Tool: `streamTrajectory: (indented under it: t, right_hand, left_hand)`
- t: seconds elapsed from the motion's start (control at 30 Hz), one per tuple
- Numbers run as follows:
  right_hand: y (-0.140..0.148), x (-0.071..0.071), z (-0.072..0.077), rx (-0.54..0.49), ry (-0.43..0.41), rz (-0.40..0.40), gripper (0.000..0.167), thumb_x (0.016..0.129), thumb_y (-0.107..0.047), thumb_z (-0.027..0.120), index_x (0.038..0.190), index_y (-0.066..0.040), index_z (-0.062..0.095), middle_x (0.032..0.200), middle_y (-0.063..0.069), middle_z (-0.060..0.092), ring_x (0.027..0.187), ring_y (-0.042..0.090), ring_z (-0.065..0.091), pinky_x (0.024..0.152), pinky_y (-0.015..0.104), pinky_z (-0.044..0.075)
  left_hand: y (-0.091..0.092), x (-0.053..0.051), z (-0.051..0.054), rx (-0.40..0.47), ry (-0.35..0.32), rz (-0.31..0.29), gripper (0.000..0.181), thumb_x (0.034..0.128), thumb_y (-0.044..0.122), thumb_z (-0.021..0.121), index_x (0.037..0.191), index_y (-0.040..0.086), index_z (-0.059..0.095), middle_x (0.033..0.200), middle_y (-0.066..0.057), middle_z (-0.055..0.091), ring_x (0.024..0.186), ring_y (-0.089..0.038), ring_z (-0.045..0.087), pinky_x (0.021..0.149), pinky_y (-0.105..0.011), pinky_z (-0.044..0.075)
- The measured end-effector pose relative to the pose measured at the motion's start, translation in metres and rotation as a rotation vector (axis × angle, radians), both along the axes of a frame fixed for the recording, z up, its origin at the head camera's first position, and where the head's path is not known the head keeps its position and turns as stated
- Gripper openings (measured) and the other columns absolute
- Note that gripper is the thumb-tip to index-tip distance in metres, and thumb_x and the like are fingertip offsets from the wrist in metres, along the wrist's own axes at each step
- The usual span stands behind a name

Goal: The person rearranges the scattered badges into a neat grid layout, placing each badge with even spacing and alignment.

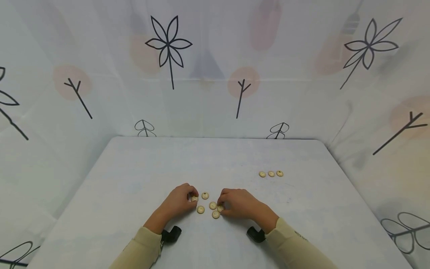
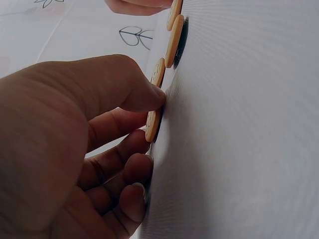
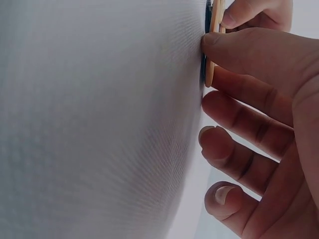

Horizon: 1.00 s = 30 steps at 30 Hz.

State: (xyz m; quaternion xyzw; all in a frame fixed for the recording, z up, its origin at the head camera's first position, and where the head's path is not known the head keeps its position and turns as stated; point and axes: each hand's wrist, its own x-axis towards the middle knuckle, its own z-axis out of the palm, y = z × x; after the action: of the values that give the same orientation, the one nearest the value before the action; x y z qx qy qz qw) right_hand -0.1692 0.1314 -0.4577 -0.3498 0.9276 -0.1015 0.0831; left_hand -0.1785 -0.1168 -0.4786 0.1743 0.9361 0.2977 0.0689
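My left hand [image 1: 178,200] pinches a small round wooden disc [image 1: 194,198] by its edge, low at the table surface. In the left wrist view the thumb lies on the near edge of that disc [image 2: 152,128], with fingers at its other side. My right hand [image 1: 240,204] pinches another wooden disc [image 1: 220,208], partly hidden by the fingers. The right wrist view shows this disc [image 3: 210,75] edge-on, with a dark underside. Between the hands lie several more discs: an upper one [image 1: 205,195], a left one [image 1: 200,210], a middle one [image 1: 212,205] and a lower one [image 1: 215,215].
Farther back to the right, three similar discs form a row: a left one [image 1: 262,174], a centre one [image 1: 271,173] and a right one [image 1: 280,173]. The white table [image 1: 141,168] meets patterned cloth walls [image 1: 208,108] at its back and sides.
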Motion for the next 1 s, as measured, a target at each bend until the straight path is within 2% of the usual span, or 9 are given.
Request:
streamTrajectory:
  t: [0.33,1.0]
  right_hand:
    - [0.01,0.0,0.007,-0.005,-0.005,-0.053,0.015,0.083,-0.029,0.072,0.097,-0.025,0.073,0.094,-0.013,0.061,0.075,0.002,0.053,0.069,0.028,0.048]
    - [0.026,-0.005,0.008,-0.003,-0.006,-0.128,0.015,0.085,-0.024,0.071,0.099,-0.024,0.073,0.093,-0.014,0.061,0.078,0.002,0.054,0.074,0.029,0.049]
  left_hand:
    - [0.001,0.001,0.002,-0.007,-0.011,0.012,0.012,0.08,0.015,0.071,0.091,0.014,0.068,0.084,0.004,0.055,0.076,-0.012,0.05,0.071,-0.032,0.045]
    - [0.0,0.001,0.0,0.0,-0.007,0.012,0.012,0.0796,0.015,0.071,0.091,0.016,0.067,0.083,0.005,0.055,0.075,-0.011,0.05,0.07,-0.03,0.044]
